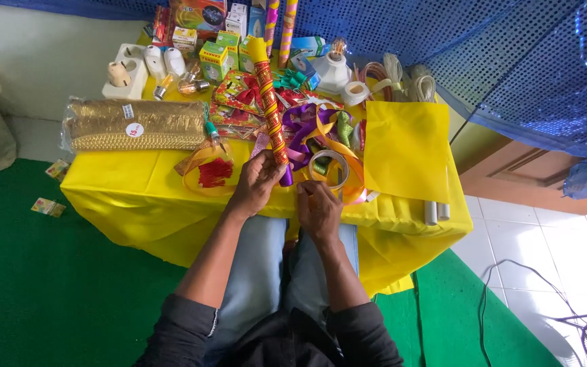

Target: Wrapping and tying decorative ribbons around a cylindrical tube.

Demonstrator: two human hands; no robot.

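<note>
On the table (137,194) before us, our left hand (256,183) is closed around the near end of a long tube (268,102) that runs away from us; our right hand (318,207) sits just right of it. A flat packet (134,126) lies left, a paper sheet (405,149) right, ribbons (321,132) between, and boxes (215,58) behind
</note>
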